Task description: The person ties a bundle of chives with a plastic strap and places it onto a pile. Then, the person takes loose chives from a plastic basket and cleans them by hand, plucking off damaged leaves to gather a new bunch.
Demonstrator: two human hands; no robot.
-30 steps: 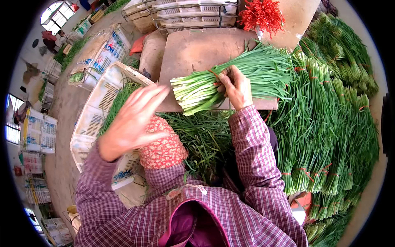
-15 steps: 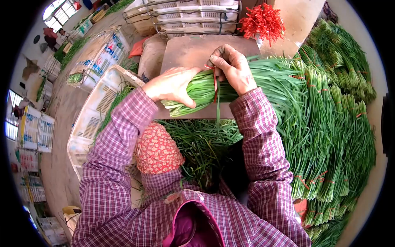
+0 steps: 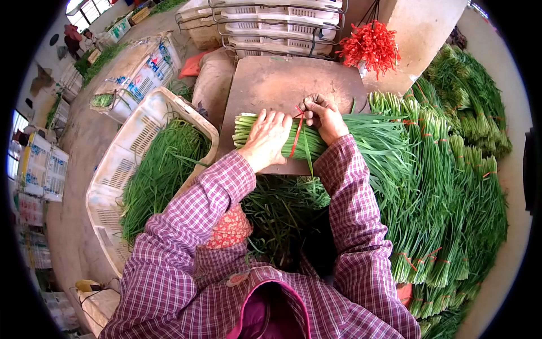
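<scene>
A bundle of green chives (image 3: pixel 372 134) lies across a brown board (image 3: pixel 282 85), its pale cut ends to the left and its leaves to the right. My left hand (image 3: pixel 265 138) rests over the stem end, fingers wrapped across the top and pressing it down. A red tie (image 3: pixel 296 138) goes around the bundle just right of that hand. My right hand (image 3: pixel 324 120) pinches the tie's upper end between thumb and fingers, above the bundle. One loose leaf hangs down over the board's front edge beside the tie.
Several tied chive bundles (image 3: pixel 446 203) are heaped on the right. A white crate (image 3: pixel 101 198) with loose chives (image 3: pixel 164 169) stands at left. Red ties (image 3: pixel 370 48) hang behind the board, near stacked white crates (image 3: pixel 276 28). Loose leaves (image 3: pixel 282 209) lie below the board.
My left hand has moved from around the cut ends to the top of the bundle, closer to the tie. My right hand still pinches the tie. The bundle now lies flatter and straighter.
</scene>
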